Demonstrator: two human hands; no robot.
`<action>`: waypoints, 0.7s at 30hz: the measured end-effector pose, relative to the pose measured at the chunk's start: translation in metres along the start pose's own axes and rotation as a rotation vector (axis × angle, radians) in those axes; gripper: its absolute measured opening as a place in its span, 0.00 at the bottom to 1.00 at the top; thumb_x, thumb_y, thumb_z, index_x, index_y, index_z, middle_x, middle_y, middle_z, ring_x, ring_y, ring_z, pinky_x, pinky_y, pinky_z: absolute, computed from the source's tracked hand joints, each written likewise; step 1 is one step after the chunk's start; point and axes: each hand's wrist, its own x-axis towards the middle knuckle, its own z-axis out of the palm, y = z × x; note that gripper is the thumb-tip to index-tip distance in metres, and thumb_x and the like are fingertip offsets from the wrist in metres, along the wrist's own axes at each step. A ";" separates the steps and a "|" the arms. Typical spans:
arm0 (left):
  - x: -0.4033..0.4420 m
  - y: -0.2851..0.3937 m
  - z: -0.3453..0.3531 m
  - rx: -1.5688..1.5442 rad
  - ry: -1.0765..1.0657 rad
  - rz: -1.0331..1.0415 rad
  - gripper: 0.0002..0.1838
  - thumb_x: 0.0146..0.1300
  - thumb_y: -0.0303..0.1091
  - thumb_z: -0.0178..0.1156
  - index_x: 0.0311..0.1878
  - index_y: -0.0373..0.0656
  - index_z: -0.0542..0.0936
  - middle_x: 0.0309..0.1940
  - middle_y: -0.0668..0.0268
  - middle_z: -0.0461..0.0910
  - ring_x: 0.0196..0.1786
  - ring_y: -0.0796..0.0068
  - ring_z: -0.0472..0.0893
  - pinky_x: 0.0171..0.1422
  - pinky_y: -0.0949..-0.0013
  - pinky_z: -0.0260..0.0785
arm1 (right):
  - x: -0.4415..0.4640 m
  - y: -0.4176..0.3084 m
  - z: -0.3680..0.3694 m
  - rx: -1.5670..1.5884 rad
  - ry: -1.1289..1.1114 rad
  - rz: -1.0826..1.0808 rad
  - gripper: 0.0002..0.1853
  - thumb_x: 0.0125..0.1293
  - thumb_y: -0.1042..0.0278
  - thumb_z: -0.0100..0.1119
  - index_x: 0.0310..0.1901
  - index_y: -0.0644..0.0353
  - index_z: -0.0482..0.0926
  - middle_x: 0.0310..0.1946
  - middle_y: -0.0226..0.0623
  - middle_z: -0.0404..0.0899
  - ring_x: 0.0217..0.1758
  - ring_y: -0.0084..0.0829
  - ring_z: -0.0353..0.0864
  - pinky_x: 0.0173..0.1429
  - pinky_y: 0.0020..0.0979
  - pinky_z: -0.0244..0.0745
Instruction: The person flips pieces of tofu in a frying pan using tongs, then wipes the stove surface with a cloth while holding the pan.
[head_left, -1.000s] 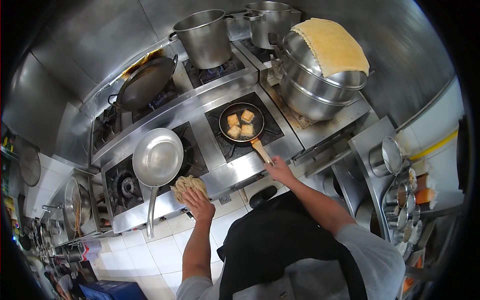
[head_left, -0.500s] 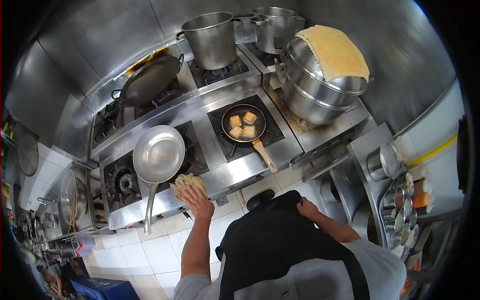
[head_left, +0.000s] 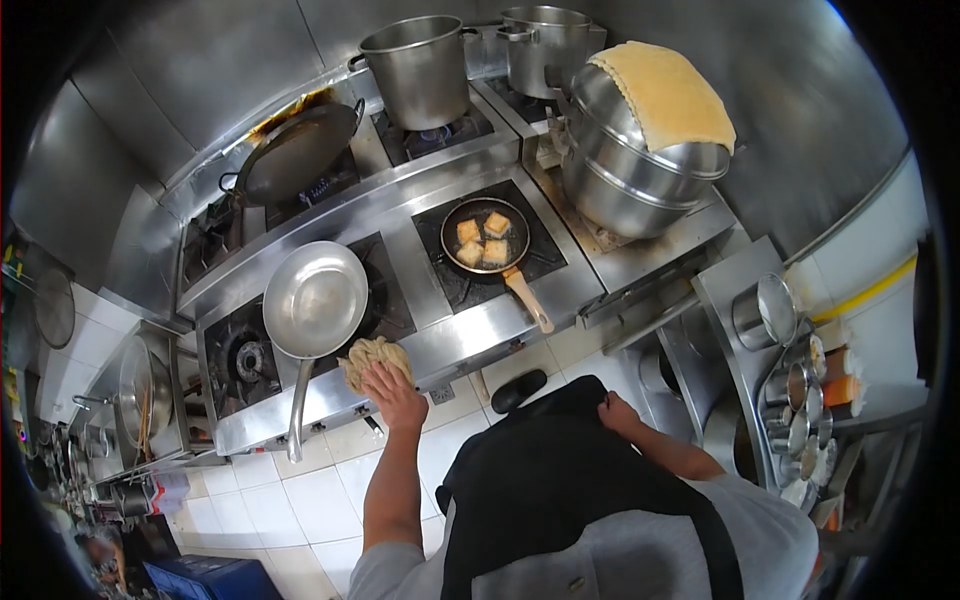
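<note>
My left hand is on a bunched beige cloth at the front edge of the stove, fingers spread over its folds. The handle of a steel frying pan sticks out past the stove edge just left of the cloth. The pan sits on a front burner, with nothing in it. On the burner to its right, several golden-brown square pieces lie in oil in a small dark frying pan with a wooden handle. My right hand is closed beside my black apron; its fingers are partly hidden.
A wok and two tall pots stand along the back burners. To the right is a large lidded steel pot with a folded yellow cloth on top. A shelf of small containers runs beside my right arm.
The view has shifted slightly, so the stove items appear a little higher. My left hand stays on the cloth, and my right hand remains by the apron.
</note>
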 end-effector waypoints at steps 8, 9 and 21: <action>-0.001 0.000 0.003 -0.032 0.057 0.013 0.39 0.55 0.37 0.48 0.69 0.33 0.50 0.71 0.43 0.43 0.73 0.38 0.37 0.73 0.42 0.27 | 0.002 -0.002 0.002 0.021 0.040 -0.030 0.18 0.60 0.55 0.46 0.42 0.63 0.70 0.36 0.54 0.78 0.42 0.54 0.78 0.48 0.47 0.71; -0.001 0.000 0.003 -0.032 0.059 0.010 0.39 0.55 0.37 0.48 0.69 0.33 0.50 0.71 0.43 0.43 0.73 0.38 0.37 0.73 0.42 0.27 | 0.000 -0.004 0.001 0.020 0.040 -0.031 0.18 0.60 0.55 0.46 0.42 0.63 0.70 0.36 0.54 0.78 0.42 0.54 0.78 0.48 0.47 0.71; -0.003 -0.001 0.000 -0.025 0.055 0.013 0.38 0.55 0.37 0.47 0.69 0.34 0.51 0.71 0.44 0.43 0.73 0.38 0.37 0.72 0.41 0.27 | 0.003 -0.002 0.002 0.037 0.023 -0.010 0.18 0.60 0.55 0.46 0.41 0.62 0.70 0.36 0.53 0.77 0.44 0.52 0.77 0.49 0.45 0.70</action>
